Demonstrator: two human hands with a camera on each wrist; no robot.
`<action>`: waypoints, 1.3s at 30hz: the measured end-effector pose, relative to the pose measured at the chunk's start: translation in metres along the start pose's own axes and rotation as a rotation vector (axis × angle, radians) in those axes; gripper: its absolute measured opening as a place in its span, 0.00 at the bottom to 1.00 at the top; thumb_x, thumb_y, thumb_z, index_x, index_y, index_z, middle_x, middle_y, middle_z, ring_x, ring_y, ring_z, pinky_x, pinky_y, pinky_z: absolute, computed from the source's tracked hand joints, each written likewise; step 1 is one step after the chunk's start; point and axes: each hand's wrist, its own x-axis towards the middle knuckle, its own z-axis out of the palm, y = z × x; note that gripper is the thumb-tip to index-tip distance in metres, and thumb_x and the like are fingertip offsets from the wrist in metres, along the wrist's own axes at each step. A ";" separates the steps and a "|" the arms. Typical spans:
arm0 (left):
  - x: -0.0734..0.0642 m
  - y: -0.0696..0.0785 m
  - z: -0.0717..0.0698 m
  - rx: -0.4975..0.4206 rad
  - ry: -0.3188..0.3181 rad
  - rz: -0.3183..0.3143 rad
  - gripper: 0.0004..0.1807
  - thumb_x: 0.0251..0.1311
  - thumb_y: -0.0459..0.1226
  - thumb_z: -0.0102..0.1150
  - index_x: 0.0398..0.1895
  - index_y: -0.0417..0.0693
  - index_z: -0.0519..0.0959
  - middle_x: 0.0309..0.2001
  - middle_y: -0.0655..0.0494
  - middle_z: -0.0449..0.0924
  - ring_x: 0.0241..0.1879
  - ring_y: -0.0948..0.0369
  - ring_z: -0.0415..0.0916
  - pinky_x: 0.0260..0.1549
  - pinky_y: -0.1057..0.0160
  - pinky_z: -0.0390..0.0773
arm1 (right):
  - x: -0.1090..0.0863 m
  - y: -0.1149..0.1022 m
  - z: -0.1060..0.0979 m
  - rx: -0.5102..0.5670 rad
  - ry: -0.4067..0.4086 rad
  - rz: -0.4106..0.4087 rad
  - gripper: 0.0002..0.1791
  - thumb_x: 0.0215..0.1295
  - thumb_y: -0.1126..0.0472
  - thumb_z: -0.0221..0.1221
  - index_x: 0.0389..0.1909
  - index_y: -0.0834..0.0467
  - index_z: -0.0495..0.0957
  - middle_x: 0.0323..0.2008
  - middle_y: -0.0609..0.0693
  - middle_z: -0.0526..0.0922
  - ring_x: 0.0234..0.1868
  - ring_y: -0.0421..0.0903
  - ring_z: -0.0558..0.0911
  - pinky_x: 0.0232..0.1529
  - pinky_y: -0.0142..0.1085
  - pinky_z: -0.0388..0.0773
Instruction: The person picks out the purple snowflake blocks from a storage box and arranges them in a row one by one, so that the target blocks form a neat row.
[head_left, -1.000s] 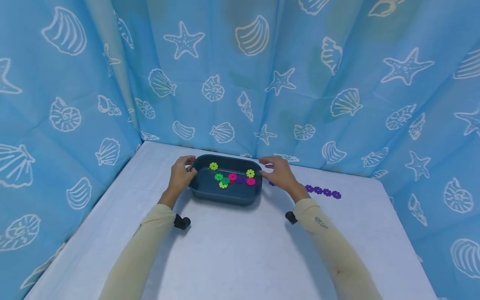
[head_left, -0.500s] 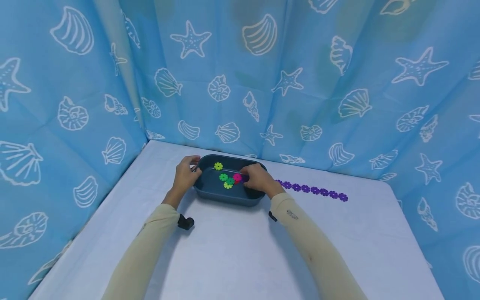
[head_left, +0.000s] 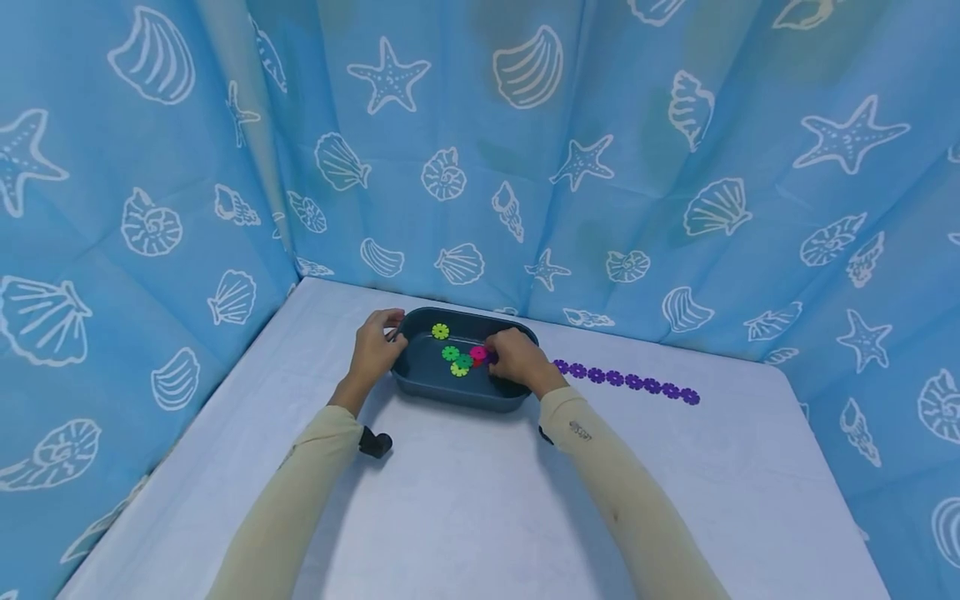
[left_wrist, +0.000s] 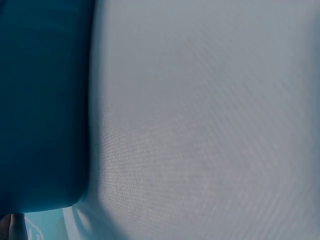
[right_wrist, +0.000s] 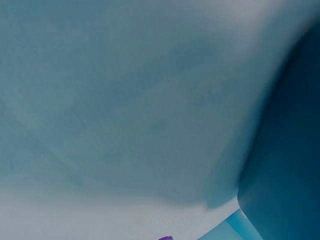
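Note:
A dark blue-grey plastic tub point(head_left: 450, 396) stands on the white-covered table. My left hand point(head_left: 375, 346) grips its left rim, thumb on the inner side. Inside, my right hand point(head_left: 517, 358) reaches down at the right end, its fingers bent and pinching a purple snowflake disc point(head_left: 492, 357) that they partly hide. Left of those fingertips lie a pink disc point(head_left: 477, 353), a red one mostly covered, green discs point(head_left: 450, 353) and a yellow disc point(head_left: 458, 370). Another yellow disc point(head_left: 440, 331) leans near the back wall. The wrist views show mostly the tub's outer wall point(left_wrist: 45, 110) and cloth.
To the right of the tub, a row of several purple discs point(head_left: 633, 382) lies end to end on the tablecloth point(head_left: 465, 500). Behind the table hangs a blue curtain point(head_left: 480, 167) with white shell prints, which also closes in both sides.
My right hand has left the tub's right rim and reached inside, to the purple disc, covering the yellow and pink discs there. The purple row has come into fuller view. My left hand stays put.

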 end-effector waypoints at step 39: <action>-0.001 0.001 0.000 -0.004 -0.009 0.034 0.25 0.58 0.24 0.55 0.61 0.38 0.71 0.56 0.43 0.72 0.58 0.50 0.72 0.58 0.57 0.76 | -0.225 0.247 -0.051 0.229 0.216 0.631 0.32 0.64 0.57 0.62 0.65 0.67 0.68 0.61 0.68 0.72 0.61 0.70 0.69 0.57 0.64 0.70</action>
